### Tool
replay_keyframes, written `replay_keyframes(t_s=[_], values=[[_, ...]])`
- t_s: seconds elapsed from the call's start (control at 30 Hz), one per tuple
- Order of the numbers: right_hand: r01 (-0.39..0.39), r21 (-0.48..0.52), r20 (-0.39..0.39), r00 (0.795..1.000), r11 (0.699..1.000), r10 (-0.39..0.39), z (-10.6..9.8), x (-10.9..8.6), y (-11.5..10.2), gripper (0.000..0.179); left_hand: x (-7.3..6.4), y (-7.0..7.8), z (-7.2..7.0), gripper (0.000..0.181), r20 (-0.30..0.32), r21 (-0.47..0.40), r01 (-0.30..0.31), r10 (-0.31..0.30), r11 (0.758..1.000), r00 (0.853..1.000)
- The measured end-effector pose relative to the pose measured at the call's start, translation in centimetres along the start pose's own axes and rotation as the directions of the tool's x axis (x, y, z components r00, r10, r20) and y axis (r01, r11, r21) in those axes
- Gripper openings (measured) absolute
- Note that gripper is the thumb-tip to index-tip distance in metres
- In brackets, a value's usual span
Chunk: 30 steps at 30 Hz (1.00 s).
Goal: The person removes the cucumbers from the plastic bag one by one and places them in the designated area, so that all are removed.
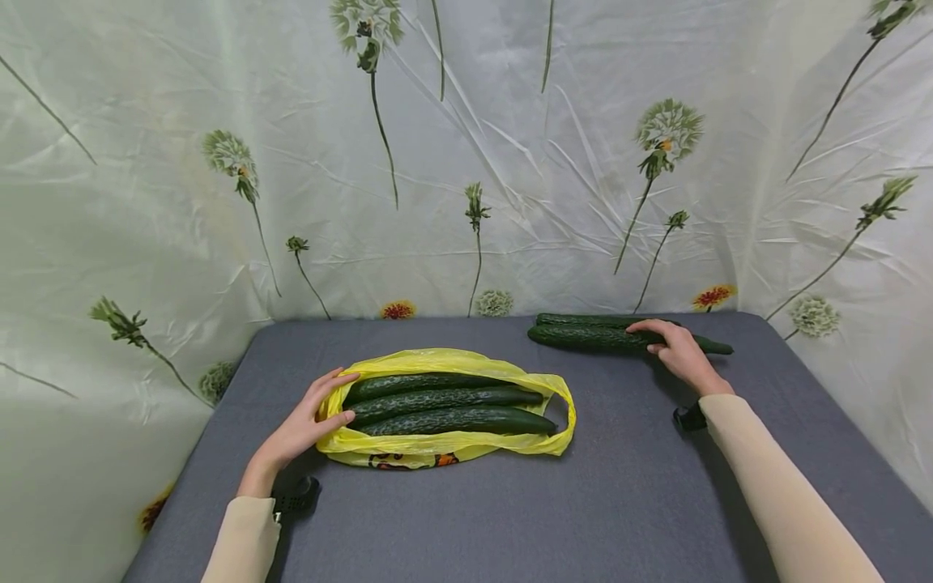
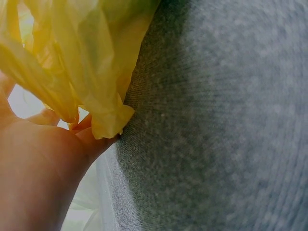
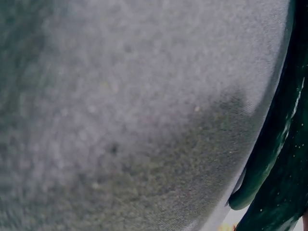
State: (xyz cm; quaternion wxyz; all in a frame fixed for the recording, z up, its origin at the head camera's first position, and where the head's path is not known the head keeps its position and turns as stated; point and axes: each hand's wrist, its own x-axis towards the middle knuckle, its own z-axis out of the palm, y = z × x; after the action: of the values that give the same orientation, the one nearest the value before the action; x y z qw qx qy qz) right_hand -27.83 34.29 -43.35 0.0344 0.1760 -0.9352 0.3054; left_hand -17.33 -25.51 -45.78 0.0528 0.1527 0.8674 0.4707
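Observation:
A yellow plastic bag (image 1: 466, 442) lies on its side, its mouth spread wide around three long dark green cucumbers (image 1: 445, 398). My left hand (image 1: 295, 433) holds the bag's left end, with the thumb and fingers spread across its rim. In the left wrist view, the bag's gathered corner (image 2: 108, 118) hangs against that hand. At the back right, two more cucumbers lie side by side. My right hand (image 1: 685, 356) grips the front cucumber (image 1: 583, 338) near its right part, thumb on the near side. The rear cucumber (image 1: 583, 319) lies just behind, partly covered.
A grey cloth-covered table (image 1: 466, 526) carries everything. Behind and beside it hangs a pale curtain (image 1: 510, 162) printed with dandelions. Dark wrist cameras (image 1: 299, 495) sit beneath both wrists, close over the tabletop.

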Motion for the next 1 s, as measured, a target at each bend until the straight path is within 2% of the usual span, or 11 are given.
replay_keyframes(t_s=[0.3, 0.53, 0.73, 1.0], values=[[0.021, -0.031, 0.001, 1.000, 0.999, -0.021, 0.08, 0.47, 0.20, 0.052, -0.03, 0.29, -0.08, 0.056, 0.014, -0.044, -0.005, 0.006, 0.999, 1.000], [0.022, -0.081, -0.016, 1.000, 0.996, -0.023, 0.45, 0.61, 0.58, 0.057, -0.06, 0.25, -0.04, 0.056, 0.015, -0.035, -0.007, 0.008, 0.999, 1.000], [0.021, -0.150, 0.004, 1.000, 0.989, -0.021, 0.30, 0.58, 0.69, 0.045, 0.04, -0.20, -0.03, 0.056, 0.011, -0.030, -0.004, 0.005, 1.000, 1.000], [-0.037, -0.069, -0.006, 0.999, 0.997, 0.037, 0.60, 0.19, 0.73, 0.030, 0.07, -0.34, 0.09, 0.056, 0.011, -0.030, -0.006, 0.006, 1.000, 1.000]])
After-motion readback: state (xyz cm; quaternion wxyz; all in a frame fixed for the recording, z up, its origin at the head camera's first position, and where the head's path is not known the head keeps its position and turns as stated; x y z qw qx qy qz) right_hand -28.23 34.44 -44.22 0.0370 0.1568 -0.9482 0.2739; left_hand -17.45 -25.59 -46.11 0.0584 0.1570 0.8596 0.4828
